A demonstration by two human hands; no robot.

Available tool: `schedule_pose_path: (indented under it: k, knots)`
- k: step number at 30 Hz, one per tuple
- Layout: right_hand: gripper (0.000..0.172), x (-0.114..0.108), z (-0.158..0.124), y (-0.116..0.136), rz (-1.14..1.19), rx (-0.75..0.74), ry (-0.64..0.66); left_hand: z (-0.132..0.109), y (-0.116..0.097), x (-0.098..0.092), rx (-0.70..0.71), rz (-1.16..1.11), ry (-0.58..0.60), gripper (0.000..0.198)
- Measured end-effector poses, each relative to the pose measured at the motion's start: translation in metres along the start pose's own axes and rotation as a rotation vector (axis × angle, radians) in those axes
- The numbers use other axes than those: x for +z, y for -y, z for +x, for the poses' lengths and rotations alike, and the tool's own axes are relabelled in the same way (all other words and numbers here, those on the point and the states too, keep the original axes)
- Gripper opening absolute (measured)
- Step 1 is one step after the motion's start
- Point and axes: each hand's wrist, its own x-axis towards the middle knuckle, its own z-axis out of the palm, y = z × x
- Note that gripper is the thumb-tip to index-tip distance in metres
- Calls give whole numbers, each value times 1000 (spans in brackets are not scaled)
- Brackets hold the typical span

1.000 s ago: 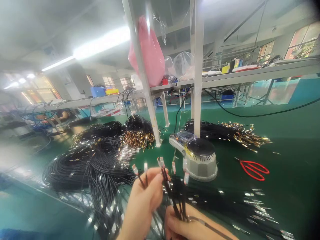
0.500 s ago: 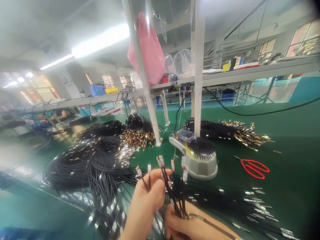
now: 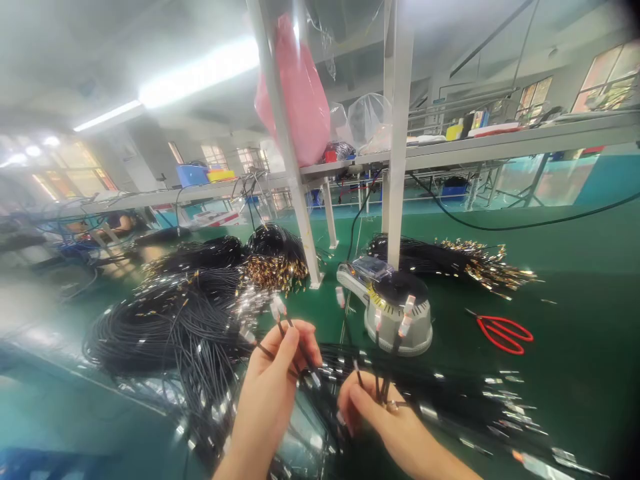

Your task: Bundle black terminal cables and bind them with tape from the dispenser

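Several thin black cables with pale tips [image 3: 278, 308] are pinched between the thumb and fingers of my left hand [image 3: 275, 373]. To its right, my right hand [image 3: 377, 410] is closed on more black cables, whose light connector ends [image 3: 406, 317] stick up in front of a grey round device [image 3: 400, 317]. The two hands are apart. Beneath and beyond them, loose black cables [image 3: 450, 393] with silvery ends lie across the green table [image 3: 575, 333].
Large coils of black cable [image 3: 150, 340] lie at the left, and a bundle with golden ends [image 3: 493, 267] at the back right. Red-handled scissors [image 3: 505, 333] rest at the right. White posts [image 3: 399, 147] rise behind the device; a pink bag [image 3: 303, 100] hangs beside one.
My hands have moved apart, and the cables that stood close together between them are now split. My right hand has risen and shifted right with its cables.
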Motion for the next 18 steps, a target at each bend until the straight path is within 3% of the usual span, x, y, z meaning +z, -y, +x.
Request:
schedule_pose_path:
  k: [11,15,18]
  knots:
    - [65,1,-2,-10,-73,23,6,-5,5,12,-170,-233,93,16]
    - [59,-1,-2,-15,-35,16,-1,-6,1,15,-241,-253,93,26]
    - [50,0,-4,-17,-11,-30,-8,-7,1,15,-242,-189,20,27]
